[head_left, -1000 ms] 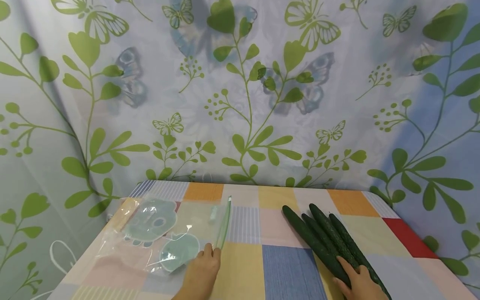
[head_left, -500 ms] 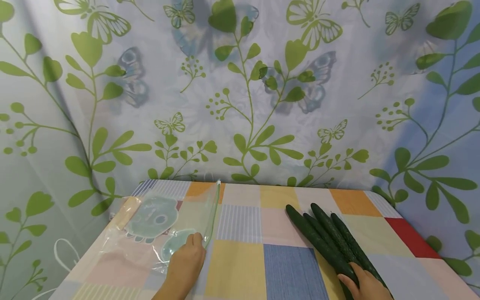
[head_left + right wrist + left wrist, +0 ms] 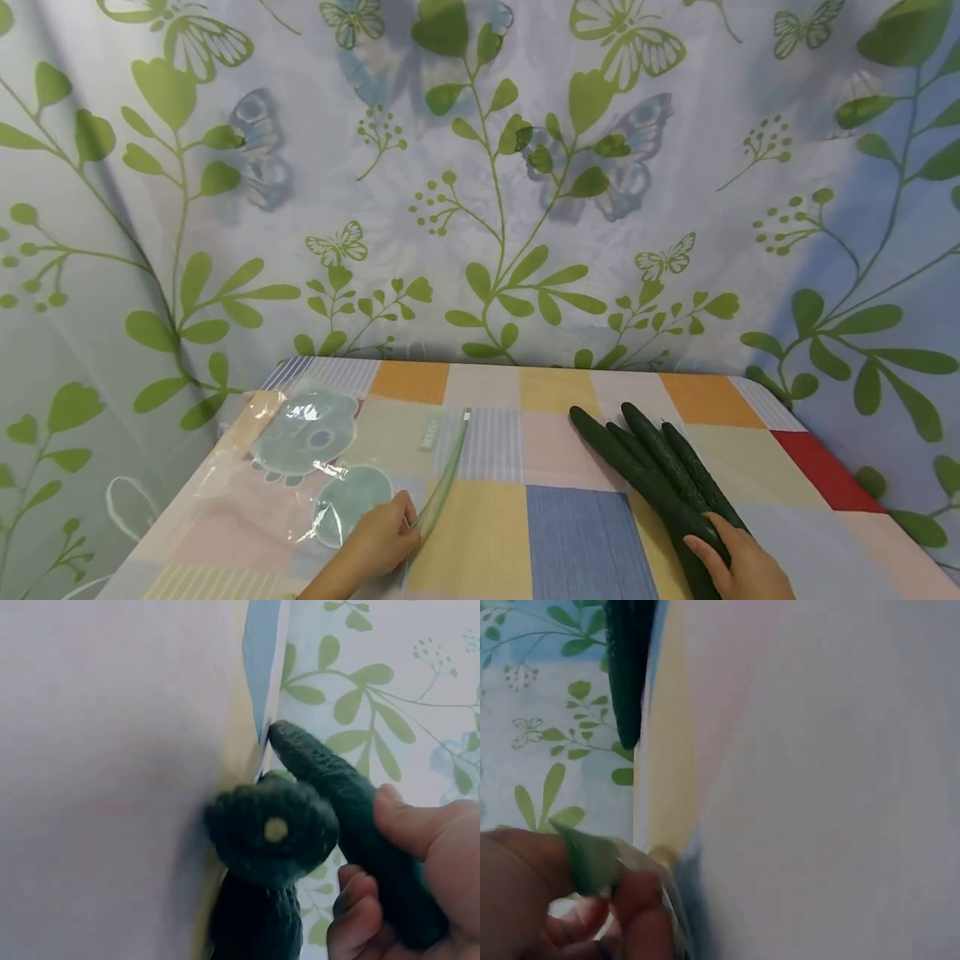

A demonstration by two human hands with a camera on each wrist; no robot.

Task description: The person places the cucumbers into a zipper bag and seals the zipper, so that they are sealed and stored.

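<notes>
A clear zip bag (image 3: 243, 508) with pale green cartoon prints lies on the left half of the table. Its green zipper strip (image 3: 447, 475) runs along the right side, and my left hand (image 3: 378, 533) pinches the lower part of that strip. In the left wrist view, a green bit of the bag's edge (image 3: 596, 862) shows between thumb and fingers. To the right, several dark green cucumbers (image 3: 697, 467) lie fanned side by side. My right hand (image 3: 746, 562) grips the leftmost cucumber (image 3: 360, 802) near its close end. Another cucumber's stem end (image 3: 274, 832) points at the right wrist camera.
The table wears a patchwork cloth (image 3: 487, 525). Behind it hangs a curtain (image 3: 480, 167) printed with leaves and butterflies. A white cord (image 3: 127, 508) loops beside the table's left edge.
The bag's zipper edge swung left with my left hand, then came back right and closer to me. My right hand moved slightly right, and the leftmost cucumber's near end shifted over the others.
</notes>
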